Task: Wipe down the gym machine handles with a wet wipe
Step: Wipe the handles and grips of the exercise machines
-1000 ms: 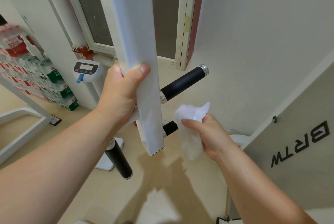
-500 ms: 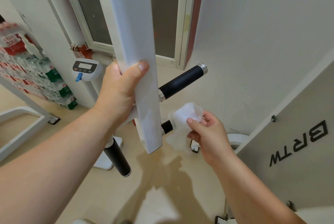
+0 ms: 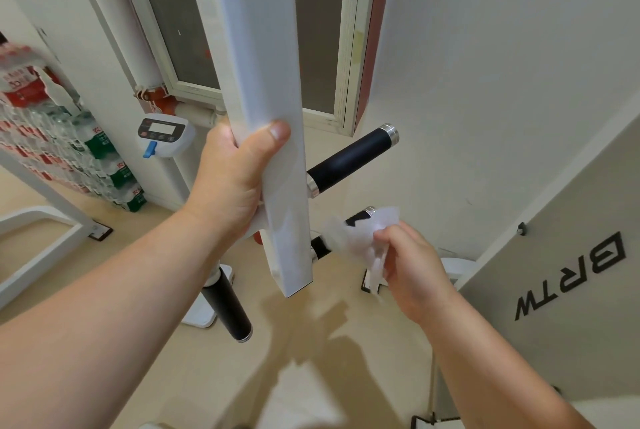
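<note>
A white square machine bar [image 3: 263, 82] hangs down the middle of the view, and my left hand [image 3: 235, 179] grips it near its lower end. Three black handles with silver end caps stick out from it: an upper right handle [image 3: 349, 160], a lower right handle [image 3: 320, 246] and a lower left handle [image 3: 228, 307]. My right hand [image 3: 408, 266] pinches a white wet wipe [image 3: 360, 238] that drapes over the lower right handle, hiding most of it.
A window [image 3: 311, 30] and white wall lie behind the bar. Stacked packs of bottled water [image 3: 69, 144] stand at the left, beside a white scale display [image 3: 162, 134]. A grey panel lettered BRTW [image 3: 571, 276] fills the right. Beige floor [image 3: 311, 359] lies below.
My right hand has shifted right and brought the wipe onto the lower right handle. My left hand keeps its grip on the bar.
</note>
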